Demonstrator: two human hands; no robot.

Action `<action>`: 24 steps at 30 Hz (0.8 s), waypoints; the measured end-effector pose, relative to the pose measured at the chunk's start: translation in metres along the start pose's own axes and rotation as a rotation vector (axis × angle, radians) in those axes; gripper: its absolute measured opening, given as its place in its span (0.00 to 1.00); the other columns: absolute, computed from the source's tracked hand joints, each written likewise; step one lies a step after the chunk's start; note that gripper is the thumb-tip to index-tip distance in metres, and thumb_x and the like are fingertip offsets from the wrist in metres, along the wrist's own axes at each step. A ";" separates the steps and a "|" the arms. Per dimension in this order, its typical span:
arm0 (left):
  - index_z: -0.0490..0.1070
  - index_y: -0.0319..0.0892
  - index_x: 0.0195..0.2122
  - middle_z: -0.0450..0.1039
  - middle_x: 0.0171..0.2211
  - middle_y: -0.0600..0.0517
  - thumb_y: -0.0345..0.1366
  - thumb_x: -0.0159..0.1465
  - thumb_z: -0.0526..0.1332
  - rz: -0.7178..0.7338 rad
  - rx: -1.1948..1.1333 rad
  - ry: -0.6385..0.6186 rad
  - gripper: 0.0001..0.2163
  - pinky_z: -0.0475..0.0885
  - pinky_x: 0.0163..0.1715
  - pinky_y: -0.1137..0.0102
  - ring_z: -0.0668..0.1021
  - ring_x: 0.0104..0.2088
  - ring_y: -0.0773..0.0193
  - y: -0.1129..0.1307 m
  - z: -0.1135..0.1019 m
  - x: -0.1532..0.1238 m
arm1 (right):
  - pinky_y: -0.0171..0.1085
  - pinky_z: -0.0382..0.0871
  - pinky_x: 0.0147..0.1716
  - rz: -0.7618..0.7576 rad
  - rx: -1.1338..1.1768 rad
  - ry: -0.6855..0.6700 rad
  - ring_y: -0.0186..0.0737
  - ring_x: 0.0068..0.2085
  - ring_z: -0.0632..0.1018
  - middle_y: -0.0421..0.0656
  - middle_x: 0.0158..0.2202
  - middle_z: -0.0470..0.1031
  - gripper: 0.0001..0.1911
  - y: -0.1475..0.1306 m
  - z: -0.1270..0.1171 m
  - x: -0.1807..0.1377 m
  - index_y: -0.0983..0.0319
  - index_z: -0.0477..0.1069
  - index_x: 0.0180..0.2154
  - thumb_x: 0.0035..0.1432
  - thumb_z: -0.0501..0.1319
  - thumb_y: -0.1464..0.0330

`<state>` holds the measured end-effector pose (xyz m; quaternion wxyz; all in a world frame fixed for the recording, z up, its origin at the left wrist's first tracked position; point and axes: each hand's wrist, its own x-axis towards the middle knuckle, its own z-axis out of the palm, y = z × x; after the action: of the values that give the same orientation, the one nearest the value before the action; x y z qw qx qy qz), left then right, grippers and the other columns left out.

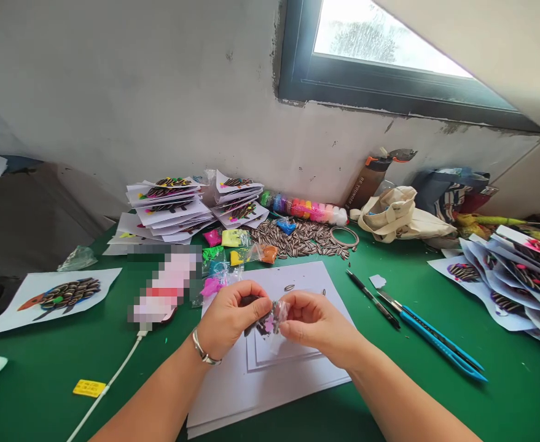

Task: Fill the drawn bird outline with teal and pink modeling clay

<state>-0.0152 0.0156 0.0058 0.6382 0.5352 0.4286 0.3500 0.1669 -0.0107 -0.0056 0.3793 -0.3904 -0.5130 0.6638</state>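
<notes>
My left hand point(230, 316) and my right hand point(313, 322) meet over a stack of white paper sheets point(270, 374) on the green table point(58, 368). Both pinch a small clear plastic packet point(272, 319) with dark and pink bits inside. The left wrist wears a silver bracelet. A single loose sunflower seed point(289, 286) lies on the paper just beyond my fingers.
A heap of striped sunflower seeds point(304, 239) and small coloured packets point(233, 245) lie behind the paper. Stacks of finished seed pictures point(172, 202) stand at back left, more point(518, 276) at right. A black pen point(373, 299) and blue knife point(435, 341) lie right. A white cable point(113, 377) runs left.
</notes>
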 end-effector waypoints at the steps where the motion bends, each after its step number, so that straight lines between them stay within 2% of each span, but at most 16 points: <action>1: 0.68 0.38 0.26 0.65 0.18 0.58 0.48 0.51 0.68 0.001 0.006 -0.003 0.18 0.58 0.15 0.77 0.64 0.17 0.74 0.000 0.000 0.000 | 0.33 0.59 0.29 0.009 0.021 -0.008 0.32 0.29 0.67 0.38 0.27 0.68 0.04 0.000 0.001 0.000 0.63 0.70 0.30 0.49 0.64 0.71; 4: 0.67 0.38 0.24 0.63 0.16 0.58 0.50 0.50 0.68 0.003 -0.022 0.009 0.20 0.56 0.14 0.78 0.63 0.15 0.75 -0.001 0.002 0.000 | 0.33 0.60 0.30 0.043 0.027 0.032 0.32 0.29 0.67 0.37 0.26 0.68 0.01 -0.001 0.003 0.001 0.64 0.70 0.28 0.50 0.62 0.73; 6: 0.68 0.37 0.26 0.65 0.18 0.58 0.51 0.51 0.68 -0.005 -0.118 0.016 0.20 0.61 0.16 0.78 0.66 0.17 0.75 -0.004 0.004 -0.001 | 0.34 0.61 0.31 0.043 0.039 0.059 0.32 0.28 0.68 0.37 0.25 0.68 0.02 -0.001 0.003 0.001 0.63 0.68 0.27 0.52 0.61 0.73; 8: 0.69 0.39 0.35 0.70 0.25 0.55 0.51 0.51 0.68 -0.060 -0.246 -0.008 0.20 0.70 0.23 0.73 0.73 0.23 0.70 -0.005 0.005 -0.001 | 0.34 0.62 0.32 0.021 0.057 0.075 0.33 0.29 0.68 0.38 0.25 0.68 0.05 -0.002 0.001 0.001 0.63 0.68 0.28 0.55 0.60 0.69; 10: 0.68 0.42 0.43 0.71 0.30 0.54 0.46 0.51 0.70 -0.119 -0.310 -0.037 0.22 0.74 0.29 0.67 0.76 0.28 0.65 -0.006 0.005 -0.002 | 0.35 0.62 0.33 -0.012 0.053 0.085 0.33 0.29 0.69 0.39 0.26 0.68 0.09 -0.002 -0.002 0.001 0.63 0.68 0.29 0.58 0.58 0.65; 13: 0.68 0.41 0.43 0.71 0.27 0.55 0.40 0.50 0.72 -0.122 -0.306 -0.031 0.21 0.72 0.26 0.70 0.76 0.25 0.66 -0.006 0.004 -0.002 | 0.36 0.63 0.33 -0.066 -0.024 0.102 0.35 0.30 0.69 0.40 0.28 0.68 0.11 0.000 -0.006 -0.001 0.63 0.68 0.30 0.60 0.58 0.62; 16: 0.69 0.39 0.40 0.72 0.26 0.54 0.38 0.48 0.72 -0.094 -0.327 -0.020 0.20 0.68 0.21 0.75 0.76 0.22 0.68 -0.005 0.003 -0.002 | 0.37 0.63 0.33 -0.125 -0.149 0.141 0.36 0.31 0.69 0.41 0.29 0.69 0.11 0.003 -0.009 0.000 0.62 0.69 0.32 0.60 0.58 0.61; 19: 0.70 0.39 0.40 0.73 0.27 0.54 0.38 0.48 0.72 -0.081 -0.328 -0.012 0.20 0.66 0.19 0.76 0.76 0.22 0.67 -0.004 0.003 -0.001 | 0.36 0.64 0.33 -0.166 -0.245 0.164 0.36 0.33 0.69 0.41 0.31 0.69 0.10 0.003 -0.011 0.000 0.62 0.70 0.33 0.61 0.57 0.62; 21: 0.70 0.39 0.40 0.73 0.26 0.54 0.38 0.49 0.71 -0.078 -0.301 -0.007 0.19 0.65 0.19 0.76 0.76 0.22 0.67 -0.004 0.002 -0.001 | 0.36 0.64 0.33 -0.154 -0.253 0.137 0.35 0.33 0.68 0.41 0.33 0.69 0.06 0.001 -0.012 -0.001 0.60 0.70 0.38 0.59 0.59 0.66; 24: 0.71 0.38 0.40 0.72 0.25 0.54 0.38 0.51 0.70 -0.053 -0.249 -0.016 0.17 0.66 0.19 0.76 0.75 0.21 0.69 -0.005 0.002 0.000 | 0.35 0.66 0.34 -0.117 -0.237 0.048 0.33 0.34 0.69 0.40 0.40 0.71 0.20 -0.002 -0.011 -0.004 0.55 0.65 0.50 0.55 0.61 0.71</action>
<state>-0.0134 0.0142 0.0009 0.7121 0.4432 0.3907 0.3793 0.1788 -0.0099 -0.0046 0.3808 -0.4179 -0.6004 0.5656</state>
